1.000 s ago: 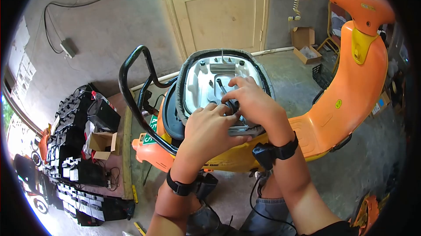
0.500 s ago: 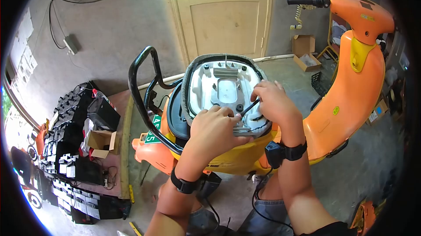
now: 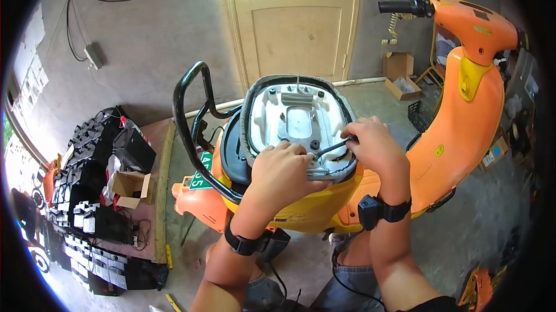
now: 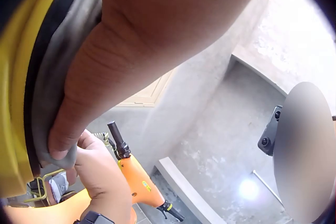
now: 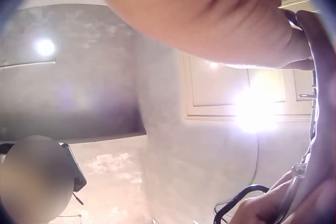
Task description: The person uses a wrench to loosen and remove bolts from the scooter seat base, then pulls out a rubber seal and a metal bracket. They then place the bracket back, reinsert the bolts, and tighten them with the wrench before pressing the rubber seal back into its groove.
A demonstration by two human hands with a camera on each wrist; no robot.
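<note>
An upturned scooter seat base (image 3: 260, 118), white inside with a grey rim, lies on the yellow and orange scooter (image 3: 315, 210). My left hand (image 3: 281, 176) grips its near edge; in the left wrist view the thumb (image 4: 65, 142) presses on the grey cover (image 4: 50, 92). A thin dark tool (image 3: 333, 147) slants across the near right corner, its lower end beside my left fingertips at a metal bracket (image 3: 318, 171). My right hand (image 3: 376, 144) pinches the tool's upper end. The left fingers partly hide the bracket.
A black grab rail (image 3: 179, 112) curves up left of the seat. Orange handlebar bodywork (image 3: 472, 28) rises at the right. Black batteries (image 3: 87, 164) and an open carton (image 3: 132, 187) stand on the left, another carton (image 3: 399, 66) near the door (image 3: 295, 34).
My right hand has moved right from over the middle of the seat base to its right edge, swinging the tool's upper end that way. The left hand keeps its place on the near edge.
</note>
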